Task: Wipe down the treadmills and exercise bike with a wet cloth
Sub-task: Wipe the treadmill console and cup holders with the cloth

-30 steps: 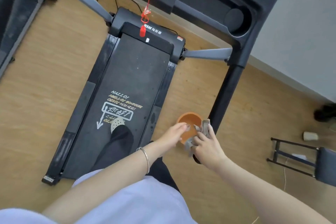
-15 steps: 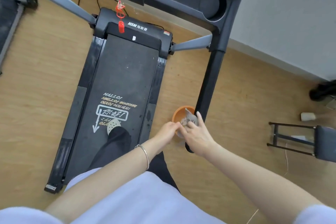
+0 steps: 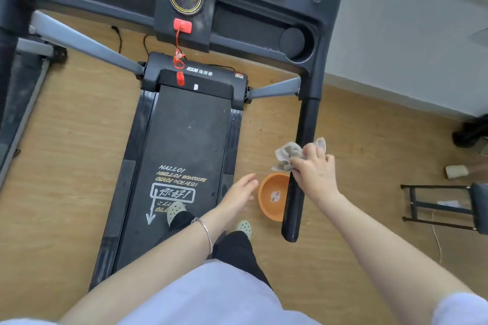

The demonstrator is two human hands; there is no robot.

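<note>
Now the right hand [image 3: 315, 174] has its grip bunched round the cloth [image 3: 286, 154] against the treadmill handrail [image 3: 306, 119], which runs lengthwise ahead; left hand [image 3: 237, 195] hangs open.

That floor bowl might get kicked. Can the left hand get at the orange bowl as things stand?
Probably yes: the empty left hand hangs beside the round orange plastic bowl with nothing between them. The black treadmill handrail crosses only the bowl's right side, though a stoop seems needed.

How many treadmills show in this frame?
2. The central treadmill runs down mid-frame below its console; the second treadmill is cut off at the left edge. More may stand out of view.
</note>
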